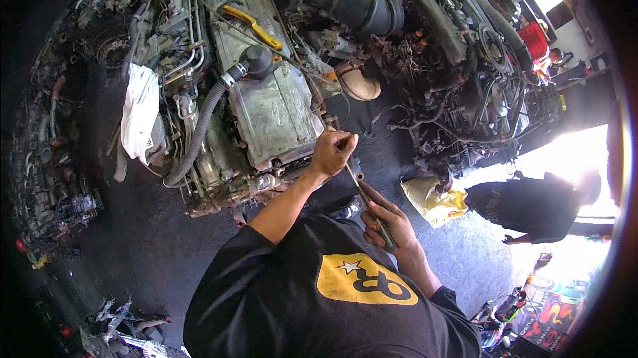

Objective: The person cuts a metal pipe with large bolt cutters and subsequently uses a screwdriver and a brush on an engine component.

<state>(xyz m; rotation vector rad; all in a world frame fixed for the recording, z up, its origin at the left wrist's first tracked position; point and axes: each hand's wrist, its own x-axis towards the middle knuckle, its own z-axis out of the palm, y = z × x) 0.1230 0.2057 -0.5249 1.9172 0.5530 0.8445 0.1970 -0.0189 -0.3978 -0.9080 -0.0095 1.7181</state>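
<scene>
Black fabric of the wearer's shirt (279, 305), with a yellow printed patch, fills the lower centre of the head view, and both forearms rise from it toward an engine (266, 92) standing on the dark floor (133, 225). Right hand (389, 225) is wrapped closed around the grip end of a long slender tool (364, 200), apparently a ratchet or extension bar, whose shaft runs up and to the left. Left hand (332, 152) is curled shut over the tool's upper end, pressing it against the near corner of the engine, just beside the lower edge of the grey valve cover (272, 112); the tip and whatever it engages are hidden under the fingers. Judged from this arrangement, the work on that corner fastener is in progress: whether it is being loosened or tightened cannot be told, and the cover remains seated. On the cover lies a yellow-handled tool (252, 26), a ribbed hose (199, 132) curves down the engine's left flank, and a white rag (141, 119) hangs beside it. A second engine (452, 59) stands to the right; another person in black (525, 202) bends near a yellowish bag (432, 200).
</scene>
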